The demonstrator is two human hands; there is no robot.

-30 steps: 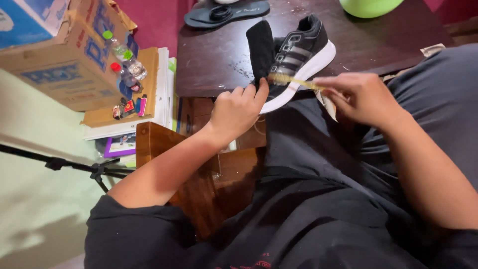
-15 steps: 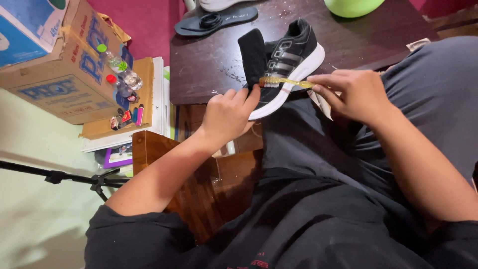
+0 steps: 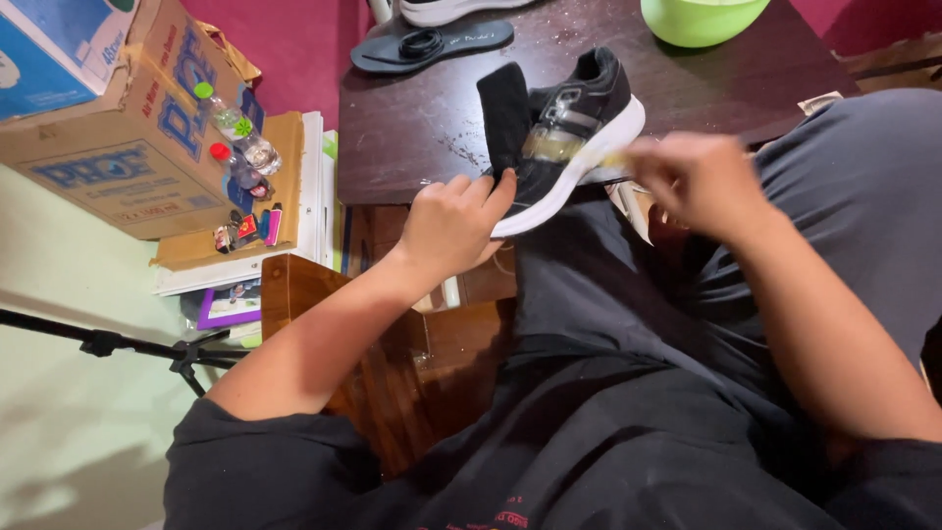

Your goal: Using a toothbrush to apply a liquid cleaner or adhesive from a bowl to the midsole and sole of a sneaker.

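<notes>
The left hand (image 3: 453, 221) curls around the toe end of a black mesh sneaker with a thick white rubber sole (image 3: 564, 128), fingertips pressed against the upper and the sole's edge, so the shoe is held firmly at its front. The shoe lies tilted across the near edge of a dark, scuffed wooden table (image 3: 412, 137), its heel farther up on the tabletop, its toe overhanging toward the person's lap, and its black fabric tongue standing up stiffly. The right hand (image 3: 702, 177) is blurred; its fingers are pinched together on a thin yellowish strip (image 3: 599, 160) that runs across the side of the shoe's midsection, though how tightly they close I cannot tell. Pale stripes show on the shoe's side beneath the strip. Below, the lap is covered by dark grey, soft cloth (image 3: 608, 324). Farther back on the table lie a flat, dark blue foam insole (image 3: 432, 44) and, at the far right corner, a smooth lime-green plastic bowl (image 3: 702, 18), cut off by the frame. To the left of the table stands a brown corrugated cardboard box with blue print (image 3: 118, 137), with a clear plastic bottle with a green cap (image 3: 235, 123) leaning against it above a stack of papers and boards (image 3: 294, 196). A black tripod leg (image 3: 108, 344) crosses the pale green floor.
</notes>
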